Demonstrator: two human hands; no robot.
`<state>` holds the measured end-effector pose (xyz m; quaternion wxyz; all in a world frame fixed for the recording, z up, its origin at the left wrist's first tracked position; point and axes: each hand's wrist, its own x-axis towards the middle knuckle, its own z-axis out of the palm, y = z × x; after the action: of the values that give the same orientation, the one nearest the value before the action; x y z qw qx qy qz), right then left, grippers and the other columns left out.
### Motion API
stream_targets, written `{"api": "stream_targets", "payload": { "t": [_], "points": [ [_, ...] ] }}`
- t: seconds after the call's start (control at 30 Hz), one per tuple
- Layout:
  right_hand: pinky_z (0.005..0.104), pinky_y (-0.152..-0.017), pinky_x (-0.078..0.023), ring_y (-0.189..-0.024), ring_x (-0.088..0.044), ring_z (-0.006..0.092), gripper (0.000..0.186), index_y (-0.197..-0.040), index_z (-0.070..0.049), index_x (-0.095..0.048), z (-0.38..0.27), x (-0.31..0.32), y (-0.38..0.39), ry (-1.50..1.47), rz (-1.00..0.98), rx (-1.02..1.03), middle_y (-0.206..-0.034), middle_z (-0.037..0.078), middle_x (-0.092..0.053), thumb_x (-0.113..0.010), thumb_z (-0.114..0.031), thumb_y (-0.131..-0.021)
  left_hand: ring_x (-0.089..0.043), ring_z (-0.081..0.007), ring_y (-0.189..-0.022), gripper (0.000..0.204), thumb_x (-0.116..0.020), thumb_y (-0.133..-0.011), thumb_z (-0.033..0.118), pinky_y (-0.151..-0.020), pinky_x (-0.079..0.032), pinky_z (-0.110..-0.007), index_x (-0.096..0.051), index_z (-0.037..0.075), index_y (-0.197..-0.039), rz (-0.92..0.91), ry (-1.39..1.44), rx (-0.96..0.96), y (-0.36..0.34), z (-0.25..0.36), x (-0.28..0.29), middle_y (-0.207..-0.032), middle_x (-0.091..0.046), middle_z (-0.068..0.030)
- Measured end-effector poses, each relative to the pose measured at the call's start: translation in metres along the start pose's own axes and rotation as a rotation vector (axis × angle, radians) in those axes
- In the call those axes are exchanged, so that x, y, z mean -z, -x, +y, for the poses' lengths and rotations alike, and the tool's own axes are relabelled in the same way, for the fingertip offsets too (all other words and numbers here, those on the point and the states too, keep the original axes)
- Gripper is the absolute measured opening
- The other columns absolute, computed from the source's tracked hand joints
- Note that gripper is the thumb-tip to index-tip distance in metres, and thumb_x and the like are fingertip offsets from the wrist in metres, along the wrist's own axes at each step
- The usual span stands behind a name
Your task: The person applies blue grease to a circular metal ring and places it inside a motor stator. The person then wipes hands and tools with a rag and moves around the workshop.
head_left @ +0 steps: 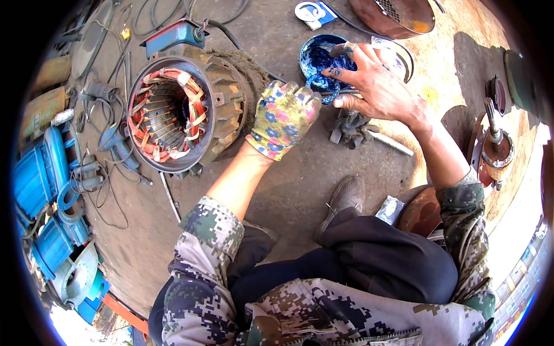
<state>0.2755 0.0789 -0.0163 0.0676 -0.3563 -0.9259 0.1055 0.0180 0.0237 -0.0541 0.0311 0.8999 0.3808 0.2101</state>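
My left hand (284, 118), in a yellow flowered glove, is curled closed beside a motor stator (223, 108) with copper windings bound at its open end; whatever it holds is hidden. My bare right hand (366, 86) is over a round pot (316, 53) of blue paste, fingers apart, blue smears on the fingertips reaching into it. A small blue-coated, beaded-looking piece (329, 92) lies at the pot's near edge by my thumb. A dark crumpled glove or rag (353, 130) and a pale rod (389, 142) lie below that hand.
Blue pump housings (43, 179) and cables fill the left. A blue-red box (173, 40) sits behind the stator. A rusty pan (392, 14) is at the back, a shafted rotor part (496, 147) at the right. My shoe (343, 205) is below my hands.
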Motion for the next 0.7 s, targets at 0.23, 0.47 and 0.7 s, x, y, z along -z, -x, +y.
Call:
{"api": "stream_targets", "payload": {
  "t": [0.23,0.47,0.7],
  "points": [
    [0.0533,-0.113,-0.037,-0.138,-0.044,0.038,0.059,-0.131,-0.021,-0.074,0.003,0.016,0.025,0.01,-0.058,0.05,-0.15,0.017,-0.05,-0.071,-0.061,-0.087,-0.067,-0.0262,-0.088,0.027,-0.08,-0.077,0.014,-0.079,-0.053,-0.043,-0.072,0.013,-0.103,0.056,0.019,0.0,0.0,-0.003,-0.004,-0.094,-0.07,-0.0045],
    [0.0535,-0.113,-0.037,-0.137,-0.045,0.0372,0.061,-0.13,-0.017,-0.074,0.017,0.008,0.027,0.107,0.08,-0.065,-0.151,0.016,-0.05,-0.078,-0.055,-0.083,-0.067,-0.0253,-0.087,0.024,-0.08,-0.078,0.014,-0.078,-0.052,-0.043,-0.073,0.013,-0.1,0.066,-0.002,0.005,-0.002,-0.001,-0.004,-0.093,-0.07,-0.0041],
    [0.0542,-0.112,-0.037,-0.137,-0.046,0.0362,0.06,-0.122,-0.014,-0.075,0.017,0.001,0.022,0.065,-0.017,-0.066,-0.148,0.016,-0.052,-0.087,-0.048,-0.074,-0.067,-0.0252,-0.087,0.024,-0.081,-0.077,0.015,-0.077,-0.052,-0.042,-0.072,0.013,-0.1,0.073,0.017,0.031,-0.001,0.001,-0.006,-0.092,-0.069,-0.0039]
  ]
}}
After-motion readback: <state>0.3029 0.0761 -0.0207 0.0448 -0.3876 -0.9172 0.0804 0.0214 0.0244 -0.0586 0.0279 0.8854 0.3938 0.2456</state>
